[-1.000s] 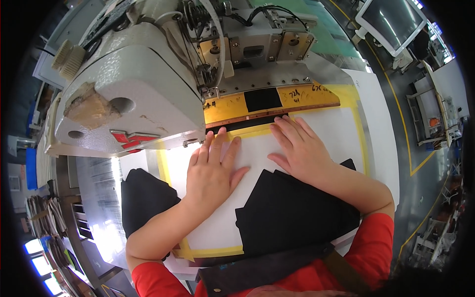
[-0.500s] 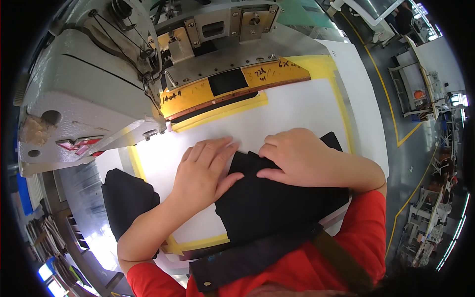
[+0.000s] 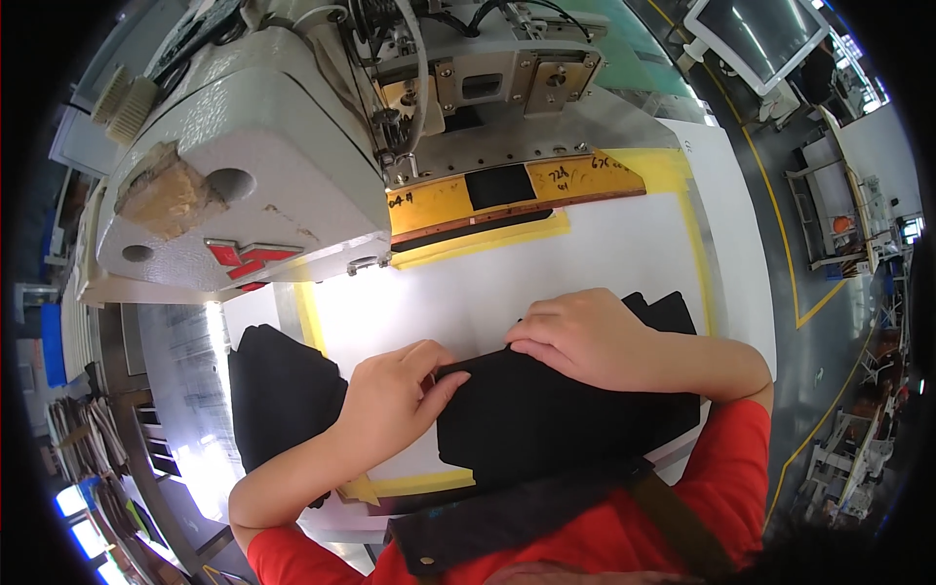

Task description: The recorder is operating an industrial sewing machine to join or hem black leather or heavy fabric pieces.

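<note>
A black fabric piece [image 3: 556,419] lies on the white work surface close to my body. My left hand [image 3: 405,385] pinches its upper left corner between thumb and fingers. Further right along the same upper edge, my right hand [image 3: 585,336] grips the cloth with thumb and curled fingers. Between the two hands the edge runs fairly straight. Part of the fabric shows beyond my right wrist, and its lower side meets my dark apron [image 3: 507,517]. Another black fabric bundle [image 3: 283,395] rests left of my left forearm.
A large grey sewing machine head [image 3: 253,185] stands at the upper left. Beyond my hands is a yellow clamp plate [image 3: 585,180] with a black patch, under a metal bracket. Yellow tape [image 3: 697,234] borders the white surface [image 3: 624,234]. A monitor [image 3: 756,34] hangs at the upper right.
My left hand has closed on the fabric's upper left corner. My right hand still grips the upper edge, which now looks straighter. The whole view has shifted, moving the machine rightward in the picture.
</note>
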